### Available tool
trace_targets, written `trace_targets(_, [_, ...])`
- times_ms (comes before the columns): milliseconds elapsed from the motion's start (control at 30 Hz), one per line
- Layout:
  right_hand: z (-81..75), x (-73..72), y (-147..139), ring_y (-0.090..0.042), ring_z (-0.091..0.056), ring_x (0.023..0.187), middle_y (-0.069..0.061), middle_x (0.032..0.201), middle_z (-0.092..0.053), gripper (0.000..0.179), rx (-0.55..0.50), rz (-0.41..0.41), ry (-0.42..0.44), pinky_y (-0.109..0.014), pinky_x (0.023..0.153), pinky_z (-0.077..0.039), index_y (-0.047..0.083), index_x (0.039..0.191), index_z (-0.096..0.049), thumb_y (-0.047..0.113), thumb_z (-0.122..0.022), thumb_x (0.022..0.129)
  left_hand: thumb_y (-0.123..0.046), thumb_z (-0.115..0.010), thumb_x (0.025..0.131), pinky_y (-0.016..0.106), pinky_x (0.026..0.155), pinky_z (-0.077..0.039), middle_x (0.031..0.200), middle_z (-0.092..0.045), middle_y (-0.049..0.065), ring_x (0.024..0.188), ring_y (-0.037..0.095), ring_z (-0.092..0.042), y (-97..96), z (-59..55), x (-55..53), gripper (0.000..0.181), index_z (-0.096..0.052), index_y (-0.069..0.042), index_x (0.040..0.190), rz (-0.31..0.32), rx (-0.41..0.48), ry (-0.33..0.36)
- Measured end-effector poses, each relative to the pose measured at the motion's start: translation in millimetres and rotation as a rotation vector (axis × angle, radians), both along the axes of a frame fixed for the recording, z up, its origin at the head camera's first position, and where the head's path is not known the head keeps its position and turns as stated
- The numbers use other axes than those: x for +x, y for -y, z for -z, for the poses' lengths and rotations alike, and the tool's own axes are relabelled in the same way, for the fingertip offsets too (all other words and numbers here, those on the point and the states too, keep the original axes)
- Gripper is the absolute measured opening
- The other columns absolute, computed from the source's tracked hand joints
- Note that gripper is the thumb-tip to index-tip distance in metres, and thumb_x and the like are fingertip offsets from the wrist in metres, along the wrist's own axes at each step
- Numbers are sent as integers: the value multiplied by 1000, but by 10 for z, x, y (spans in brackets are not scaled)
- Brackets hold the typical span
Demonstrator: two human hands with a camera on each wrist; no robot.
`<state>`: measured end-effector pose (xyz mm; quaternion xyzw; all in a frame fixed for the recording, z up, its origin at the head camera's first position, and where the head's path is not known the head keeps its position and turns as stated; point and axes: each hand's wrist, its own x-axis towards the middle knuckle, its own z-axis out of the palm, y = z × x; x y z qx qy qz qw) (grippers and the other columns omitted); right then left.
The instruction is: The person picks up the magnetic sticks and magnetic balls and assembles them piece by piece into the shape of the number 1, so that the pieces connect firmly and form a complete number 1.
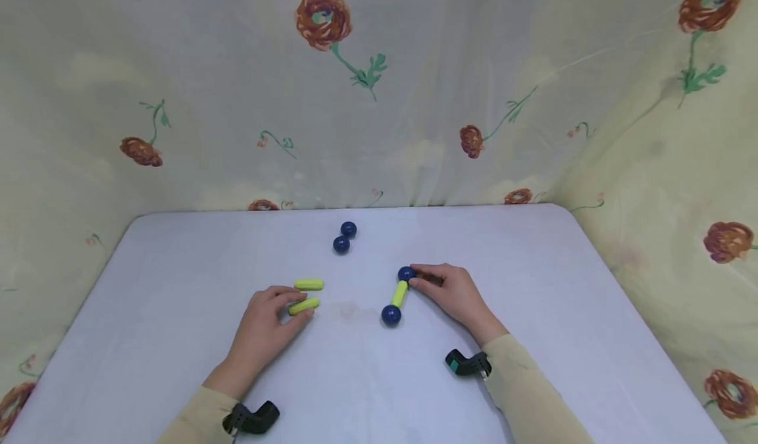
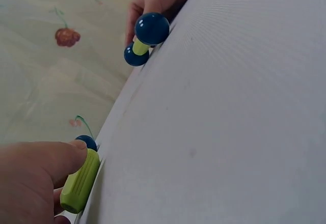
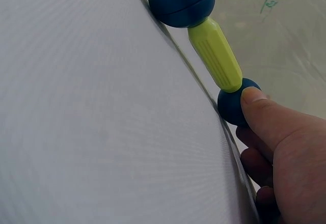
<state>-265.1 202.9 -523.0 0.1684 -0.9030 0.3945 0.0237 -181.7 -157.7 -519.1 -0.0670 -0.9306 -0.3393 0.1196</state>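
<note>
My left hand (image 1: 269, 322) pinches a yellow-green rod (image 1: 304, 306) between thumb and fingers, close over the table. A second yellow-green rod (image 1: 308, 284) lies just beyond those fingertips. On the right, two dark blue balls are joined by a yellow-green rod (image 1: 399, 294), forming a dumbbell shape. My right hand (image 1: 457, 296) holds its far ball (image 1: 406, 273) between thumb and fingers, and the near ball (image 1: 391, 315) points toward me. The right wrist view shows the ridged connecting rod (image 3: 216, 56) meeting both balls, with the thumb on the held ball (image 3: 233, 104).
Two loose dark blue balls, one nearer (image 1: 341, 245) and one farther (image 1: 349, 229), sit close together toward the back of the white table (image 1: 195, 266). Flower-printed cloth (image 1: 414, 89) hangs behind the table and along its sides.
</note>
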Motion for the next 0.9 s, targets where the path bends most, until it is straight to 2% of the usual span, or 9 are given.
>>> trace_targets(133, [13, 1, -2, -17, -63, 112, 7, 116, -70, 39, 3, -2, 0, -40, 92, -49, 26, 121, -72, 49, -70, 90, -33, -80, 85, 46, 93, -43, 111, -66, 3, 108, 26, -55, -2, 23, 8, 26, -76, -16, 104, 1, -6, -1])
trace_targets(333, [11, 4, 0, -16, -63, 111, 7, 116, -70, 38, 4, 0, -4, -40, 92, -49, 26, 121, -72, 47, -70, 90, -26, -81, 84, 41, 84, -45, 100, -68, -3, 98, 21, -55, -11, 22, 16, 20, -76, -17, 101, 1, -16, -11])
trace_targets(600, [4, 6, 1, -16, -63, 111, 7, 116, -70, 38, 3, 0, -5, -40, 91, -50, 26, 121, -72, 48, -70, 90, -24, -82, 83, 40, 84, -44, 96, -69, -3, 97, 21, -56, -8, 15, 12, 20, -75, -16, 100, 5, -21, -11])
trace_targets(900, [9, -3, 0, -15, -62, 112, 7, 117, -69, 40, 10, 0, 1, -39, 92, -50, 26, 122, -72, 49, -69, 90, -30, -81, 83, 39, 79, -43, 95, -66, -2, 95, 23, -54, -16, -13, 21, 28, -77, -16, 107, 1, -62, 14])
